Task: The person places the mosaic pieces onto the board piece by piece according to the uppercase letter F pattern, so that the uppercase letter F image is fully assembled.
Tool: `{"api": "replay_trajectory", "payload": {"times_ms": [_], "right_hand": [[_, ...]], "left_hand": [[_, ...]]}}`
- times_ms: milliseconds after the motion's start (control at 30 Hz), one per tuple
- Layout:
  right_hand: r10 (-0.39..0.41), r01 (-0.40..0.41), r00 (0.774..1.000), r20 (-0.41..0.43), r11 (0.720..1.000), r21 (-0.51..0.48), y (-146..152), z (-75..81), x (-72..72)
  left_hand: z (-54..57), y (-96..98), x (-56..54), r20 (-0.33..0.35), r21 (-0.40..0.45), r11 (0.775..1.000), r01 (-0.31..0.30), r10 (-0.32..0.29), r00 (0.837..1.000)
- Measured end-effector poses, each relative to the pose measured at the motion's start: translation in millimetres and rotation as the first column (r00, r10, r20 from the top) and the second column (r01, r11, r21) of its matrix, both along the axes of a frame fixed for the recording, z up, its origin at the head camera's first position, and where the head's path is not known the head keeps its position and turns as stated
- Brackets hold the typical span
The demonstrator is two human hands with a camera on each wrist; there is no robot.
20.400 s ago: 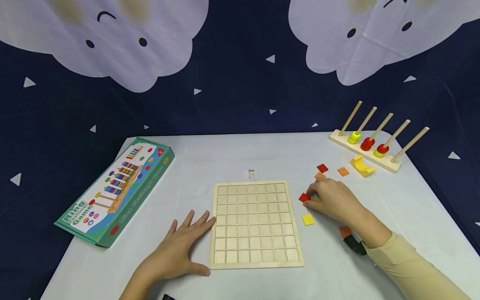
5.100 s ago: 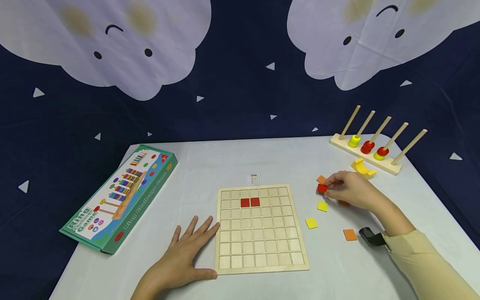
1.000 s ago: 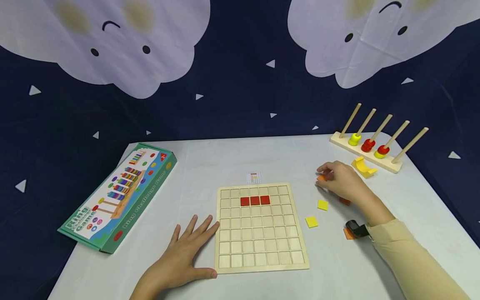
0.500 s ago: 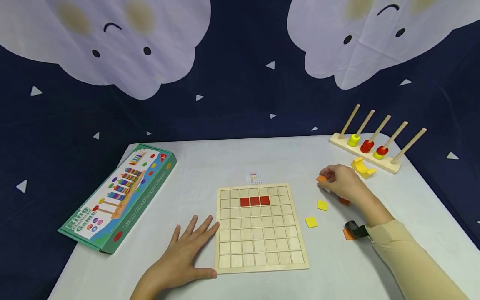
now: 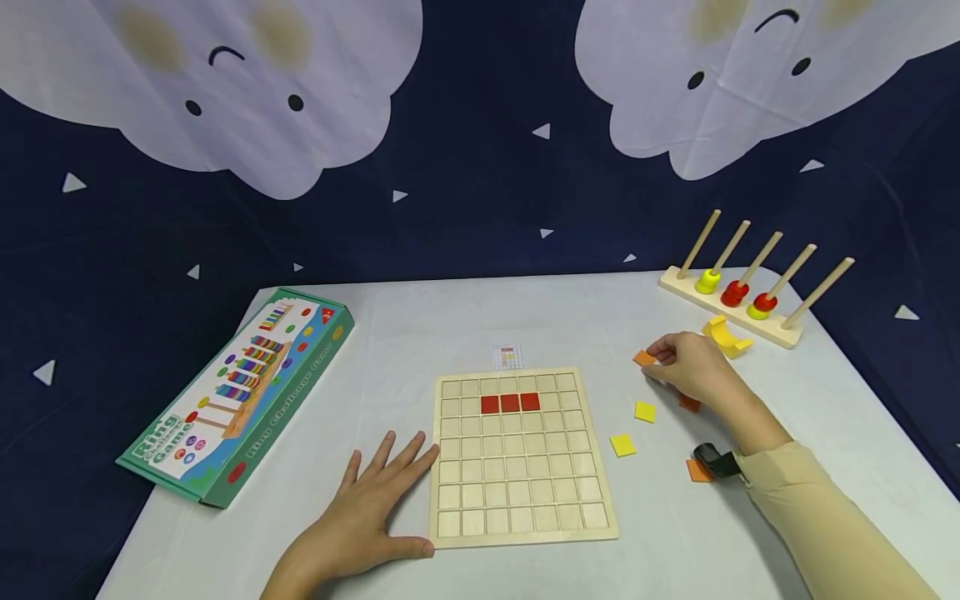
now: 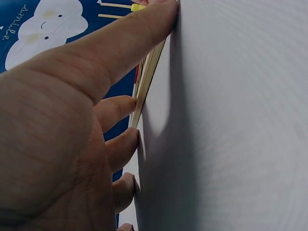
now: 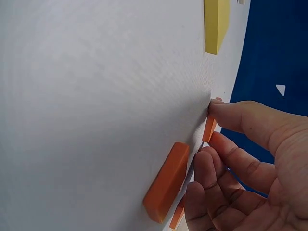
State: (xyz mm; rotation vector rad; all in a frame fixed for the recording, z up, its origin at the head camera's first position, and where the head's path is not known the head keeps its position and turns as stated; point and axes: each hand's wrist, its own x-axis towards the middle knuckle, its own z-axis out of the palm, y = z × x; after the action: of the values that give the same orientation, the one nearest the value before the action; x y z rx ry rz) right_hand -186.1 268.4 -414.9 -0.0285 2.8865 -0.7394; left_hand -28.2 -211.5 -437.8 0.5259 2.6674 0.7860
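Note:
My left hand (image 5: 360, 517) lies with fingers spread at the left edge of a wooden grid board (image 5: 525, 467), its fingertips and thumb touching the rim. Three red square tiles (image 5: 510, 403) sit side by side in the board's second row. Right of the board, my right hand (image 5: 693, 367) pinches a small orange tile (image 5: 643, 357) at table level. In the right wrist view that orange tile (image 7: 210, 127) shows between thumb and index finger. Nearby lie two yellow tiles (image 5: 622, 445), a reddish-orange tile (image 5: 688, 402) and another orange tile (image 5: 699, 471), partly under the black wrist camera.
A small printed pattern card (image 5: 508, 357) lies behind the board. At the back right stands a peg rack (image 5: 731, 304) with red and yellow rings, and a yellow curved piece (image 5: 726, 337) in front of it. A green game box (image 5: 240, 392) lies at the left.
Since the oldest frame, three red tiles have come onto the board. Over the last second my right hand shifted slightly right and nearer at the orange tile. The left hand stays put.

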Motion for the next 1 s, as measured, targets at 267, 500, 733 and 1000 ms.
{"api": "replay_trajectory", "payload": {"times_ms": [267,500,733,1000], "right_hand": [[-0.005,0.005,1.000,0.007,1.000,-0.006,0,-0.2,0.7],[-0.003,0.003,1.000,-0.002,1.000,-0.001,-2,0.2,-0.4],[0.028,-0.028,1.000,-0.010,0.999,-0.029,-12,2.9,2.7],[0.083,-0.086,0.995,-0.048,0.994,-0.069,-29,7.0,8.0]], "left_hand": [[0.7,-0.9,-0.5,-0.007,0.003,1.000,0.012,-0.012,1.000],[0.2,-0.8,-0.4,-0.017,-0.003,1.000,0.013,-0.013,1.000],[0.0,-0.6,0.1,-0.012,0.001,1.000,0.005,-0.005,1.000],[-0.3,0.0,-0.2,-0.008,-0.003,1.000,0.003,-0.003,1.000]]}}
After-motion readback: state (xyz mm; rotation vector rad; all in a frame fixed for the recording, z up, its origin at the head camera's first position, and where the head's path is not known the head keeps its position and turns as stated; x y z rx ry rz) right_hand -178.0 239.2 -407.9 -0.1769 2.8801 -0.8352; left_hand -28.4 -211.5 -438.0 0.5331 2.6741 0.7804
